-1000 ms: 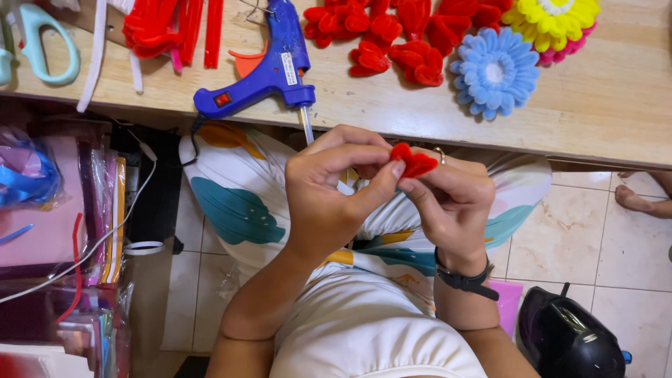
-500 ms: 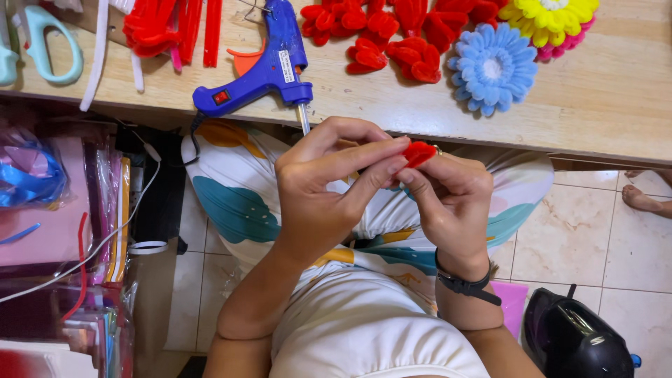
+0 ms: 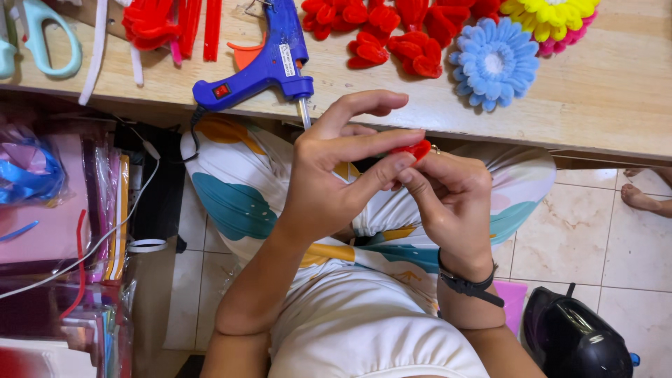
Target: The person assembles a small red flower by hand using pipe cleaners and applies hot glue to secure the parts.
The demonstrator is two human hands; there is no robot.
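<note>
Both hands meet over my lap, just below the wooden table's edge (image 3: pixel 490 129). My left hand (image 3: pixel 336 178) pinches a small red fuzzy petal piece (image 3: pixel 415 149) between thumb and fingertips, with its upper fingers spread. My right hand (image 3: pixel 448 199) grips the same red piece from the right; most of the piece is hidden by fingers. A black band sits on the right wrist. A blue glue gun (image 3: pixel 262 63) lies on the table just above the hands, nozzle pointing down at them.
On the table lie red petal pieces (image 3: pixel 392 35), a blue fuzzy flower (image 3: pixel 493 63), a yellow-pink flower (image 3: pixel 553 17), red strips (image 3: pixel 168 24) and teal scissors (image 3: pixel 49 42). Bags of craft sheets (image 3: pixel 63 210) stand left. A black helmet (image 3: pixel 574 336) sits lower right; another person's foot (image 3: pixel 644 196) at right.
The left hand's upper fingers have opened and spread while thumb and fingertip keep pressing the red piece. The hands shifted slightly up toward the table edge.
</note>
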